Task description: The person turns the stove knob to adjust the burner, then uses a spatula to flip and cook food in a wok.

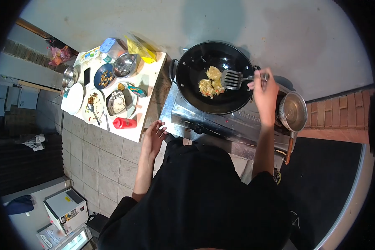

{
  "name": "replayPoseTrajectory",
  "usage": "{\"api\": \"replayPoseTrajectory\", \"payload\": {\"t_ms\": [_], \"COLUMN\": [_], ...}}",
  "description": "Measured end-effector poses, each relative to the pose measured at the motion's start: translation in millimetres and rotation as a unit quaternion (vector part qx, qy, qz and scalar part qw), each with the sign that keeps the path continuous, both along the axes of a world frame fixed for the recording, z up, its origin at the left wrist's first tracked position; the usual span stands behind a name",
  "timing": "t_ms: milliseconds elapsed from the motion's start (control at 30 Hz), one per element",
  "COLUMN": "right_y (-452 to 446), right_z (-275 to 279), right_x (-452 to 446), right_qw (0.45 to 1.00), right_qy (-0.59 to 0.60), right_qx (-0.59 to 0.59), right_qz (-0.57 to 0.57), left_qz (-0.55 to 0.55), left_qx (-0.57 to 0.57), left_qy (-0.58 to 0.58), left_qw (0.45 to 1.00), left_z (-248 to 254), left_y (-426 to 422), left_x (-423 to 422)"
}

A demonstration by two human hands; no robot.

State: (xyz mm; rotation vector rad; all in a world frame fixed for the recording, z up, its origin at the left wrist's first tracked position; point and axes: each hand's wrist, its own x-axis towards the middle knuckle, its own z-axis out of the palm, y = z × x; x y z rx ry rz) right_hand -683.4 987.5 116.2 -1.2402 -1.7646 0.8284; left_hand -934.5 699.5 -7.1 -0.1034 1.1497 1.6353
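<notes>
My right hand [264,93] is closed around the handle of a slotted spatula [232,79]. The spatula's metal head reaches into a large black wok [191,100] and touches or overlaps the edge of several yellowish fritters [206,87] lying together there. Whether the head is under or over the nearest fritter I cannot tell. The wok sits on a steel gas stove [183,112]. My left hand [154,132] hangs by the stove's left front corner with its fingers loosely apart and nothing in them.
A saucepan [293,111] with a wooden handle stands on the stove's right side. On the white table [133,132] at left are a red bottle [124,123], a steel bowl [126,65], a blue plate [99,82], other dishes and a yellow packet [139,49].
</notes>
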Motion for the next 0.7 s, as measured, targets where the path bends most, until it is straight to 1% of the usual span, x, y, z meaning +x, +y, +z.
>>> {"api": "replayPoseTrajectory", "payload": {"t_ms": [33, 67, 133, 167, 200, 267, 300, 333, 400, 433, 500, 533, 600, 633, 667, 700], "right_y": [-0.2, 6.2, 22.8, 30.2, 40.7, 65.2, 74.4, 81.6, 92.5, 95.9, 101.8, 107.2, 116.5, 120.5, 124.0, 126.3], "right_z": [17.5, 20.7, 24.7, 33.2, 32.3, 30.6, 33.8, 35.3, 34.0, 31.7, 23.5, 10.6, -16.4, -22.4, -28.4, -34.2], "right_x": [-7.5, -10.5, -18.4, -22.3, -26.0, -31.9, -34.4, -36.6, -40.5, -42.3, -43.5, -42.8, -42.7, -40.8, -38.5, -34.8], "right_qw": [1.000, 1.000, 0.989, 0.987, 0.987, 0.974, 0.969, 0.967, 0.949, 0.947, 0.956, 0.955, 0.961, 0.957, 0.957, 0.959], "right_qy": [-0.023, -0.022, -0.108, -0.126, -0.127, -0.167, -0.194, -0.196, -0.266, -0.267, -0.218, -0.219, -0.090, -0.074, -0.074, -0.039], "right_qx": [-0.011, -0.012, 0.092, 0.076, 0.077, 0.121, 0.102, 0.106, 0.084, 0.086, -0.043, -0.043, -0.104, -0.132, -0.133, -0.155], "right_qz": [0.007, 0.006, 0.040, 0.063, 0.063, 0.096, 0.118, 0.123, 0.149, 0.154, 0.192, 0.194, 0.239, 0.248, 0.248, 0.232], "left_qz": [0.003, 0.003, 0.010, 0.010, 0.015, 0.023, 0.027, 0.032, 0.042, 0.048, 0.055, 0.058, 0.055, 0.056, 0.055, 0.053], "left_qx": [0.003, 0.003, 0.002, 0.002, 0.003, 0.007, 0.015, 0.022, 0.024, 0.021, 0.021, 0.021, 0.028, 0.028, 0.027, 0.026], "left_qy": [0.000, 0.001, -0.003, -0.003, -0.005, -0.007, -0.008, -0.010, -0.010, -0.006, -0.002, -0.003, -0.003, -0.003, -0.004, -0.005], "left_qw": [1.000, 1.000, 1.000, 1.000, 1.000, 1.000, 0.999, 0.999, 0.999, 0.999, 0.998, 0.998, 0.998, 0.998, 0.998, 0.998], "left_z": [0.7, 1.1, 1.7, 1.5, 0.6, 0.2, 0.3, 0.5, -0.9, -3.1, -5.4, -6.9, -9.6, -9.7, -9.2, -8.5], "left_y": [0.4, 0.3, -0.9, -2.1, -3.7, -6.7, -8.5, -9.8, -11.3, -12.0, -13.8, -14.8, -14.6, -13.7, -12.8, -12.3], "left_x": [-0.2, -0.5, -0.2, -0.5, -0.5, -1.2, -1.6, -1.6, -1.4, -1.6, -1.2, -0.7, 0.0, 0.3, 0.5, 0.9]}}
